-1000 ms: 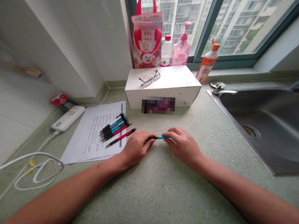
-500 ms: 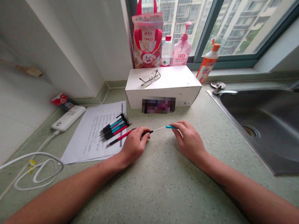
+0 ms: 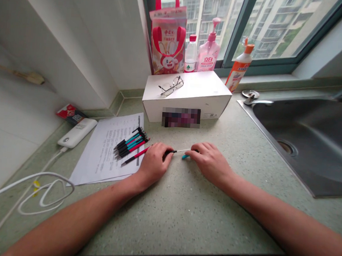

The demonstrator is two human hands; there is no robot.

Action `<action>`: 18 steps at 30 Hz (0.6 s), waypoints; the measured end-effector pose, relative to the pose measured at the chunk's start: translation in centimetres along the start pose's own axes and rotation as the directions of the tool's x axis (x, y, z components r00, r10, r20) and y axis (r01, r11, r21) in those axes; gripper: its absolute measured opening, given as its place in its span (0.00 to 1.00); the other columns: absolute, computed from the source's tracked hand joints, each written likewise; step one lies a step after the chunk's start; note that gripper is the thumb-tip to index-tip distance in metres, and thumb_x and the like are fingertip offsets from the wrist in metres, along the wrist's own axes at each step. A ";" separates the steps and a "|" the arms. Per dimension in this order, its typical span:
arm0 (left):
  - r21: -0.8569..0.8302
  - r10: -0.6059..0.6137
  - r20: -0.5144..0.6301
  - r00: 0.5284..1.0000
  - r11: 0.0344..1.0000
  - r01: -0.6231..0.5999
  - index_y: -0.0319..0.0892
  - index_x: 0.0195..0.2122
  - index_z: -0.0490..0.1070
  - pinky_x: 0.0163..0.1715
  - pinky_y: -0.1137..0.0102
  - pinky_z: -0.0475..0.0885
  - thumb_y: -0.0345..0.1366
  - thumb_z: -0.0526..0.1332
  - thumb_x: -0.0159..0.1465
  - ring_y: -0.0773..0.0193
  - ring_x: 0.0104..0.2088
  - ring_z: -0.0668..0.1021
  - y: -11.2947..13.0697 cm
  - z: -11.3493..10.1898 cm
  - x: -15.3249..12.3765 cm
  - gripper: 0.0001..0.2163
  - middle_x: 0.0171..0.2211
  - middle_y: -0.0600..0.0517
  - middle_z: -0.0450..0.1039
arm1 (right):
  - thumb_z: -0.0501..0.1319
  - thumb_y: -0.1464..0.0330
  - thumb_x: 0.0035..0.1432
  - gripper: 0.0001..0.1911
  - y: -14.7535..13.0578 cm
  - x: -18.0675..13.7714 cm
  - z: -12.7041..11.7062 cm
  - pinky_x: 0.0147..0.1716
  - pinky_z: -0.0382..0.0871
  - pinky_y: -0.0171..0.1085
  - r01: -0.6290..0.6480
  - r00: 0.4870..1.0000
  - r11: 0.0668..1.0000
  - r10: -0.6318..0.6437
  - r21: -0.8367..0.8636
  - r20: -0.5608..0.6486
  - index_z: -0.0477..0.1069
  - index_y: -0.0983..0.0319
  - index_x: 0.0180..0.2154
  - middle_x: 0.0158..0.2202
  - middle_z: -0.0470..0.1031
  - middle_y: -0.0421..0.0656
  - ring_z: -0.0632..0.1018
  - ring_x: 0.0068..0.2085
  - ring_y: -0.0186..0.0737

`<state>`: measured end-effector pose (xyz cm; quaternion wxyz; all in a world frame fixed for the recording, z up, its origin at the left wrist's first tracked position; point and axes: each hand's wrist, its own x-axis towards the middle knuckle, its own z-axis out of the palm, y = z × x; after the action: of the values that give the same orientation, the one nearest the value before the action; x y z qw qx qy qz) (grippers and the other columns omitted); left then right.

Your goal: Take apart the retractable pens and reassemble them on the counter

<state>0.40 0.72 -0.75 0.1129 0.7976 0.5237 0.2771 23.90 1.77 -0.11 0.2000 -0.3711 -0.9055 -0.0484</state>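
Note:
My left hand (image 3: 157,157) rests on the counter, its fingers closed round the black grip section of a pen (image 3: 173,151). A thin whitish refill (image 3: 182,150) sticks out of that section toward my right hand (image 3: 211,160). The right hand's fingers are closed, with a blue pen barrel (image 3: 185,156) poking out below the thumb; its fingertips are at the refill's far end, where contact is hard to make out. Left of my left hand, a red and black pen (image 3: 134,157) lies beside a row of several black, blue and red pens (image 3: 131,144) on printed paper sheets (image 3: 100,154).
A white box (image 3: 187,92) with glasses (image 3: 171,86) on top stands at the back, before bottles and a bag (image 3: 168,46). To the right is a steel sink (image 3: 303,144). A white power bank (image 3: 77,133) with a cable (image 3: 48,174) lies left.
My right hand has tilted the blue barrel down, off the refill's line, and its fingertips have moved to the refill's end. The left hand still holds the black grip section.

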 end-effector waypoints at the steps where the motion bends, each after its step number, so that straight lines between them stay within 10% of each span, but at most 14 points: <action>1: 0.015 0.010 0.003 1.000 1.000 -0.010 0.41 0.38 0.74 0.43 0.58 0.72 0.33 0.61 0.67 0.55 0.39 0.76 0.0 0.0 0.0 0.03 0.36 0.48 0.76 | 0.56 0.75 0.67 0.13 -0.1 0.1 -0.1 0.43 0.66 0.44 0.016 1.000 1.000 -0.016 -0.022 0.007 0.77 0.60 0.44 0.41 0.76 0.48 0.73 0.41 0.46; 18: 0.039 0.033 0.015 0.999 0.999 -0.033 0.42 0.38 0.74 0.43 0.59 0.71 0.32 0.62 0.66 0.55 0.40 0.74 -0.3 0.3 0.0 0.02 0.36 0.48 0.74 | 0.52 0.76 0.66 0.16 0.0 0.0 -0.9 0.43 0.67 0.45 -0.131 0.989 0.990 0.134 0.049 -0.055 0.76 0.60 0.47 0.42 0.74 0.50 0.72 0.41 0.46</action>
<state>0.36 0.85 -1.18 0.0960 0.8102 0.5150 0.2630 24.18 1.58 0.71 0.2374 -0.4243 -0.8735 -0.0252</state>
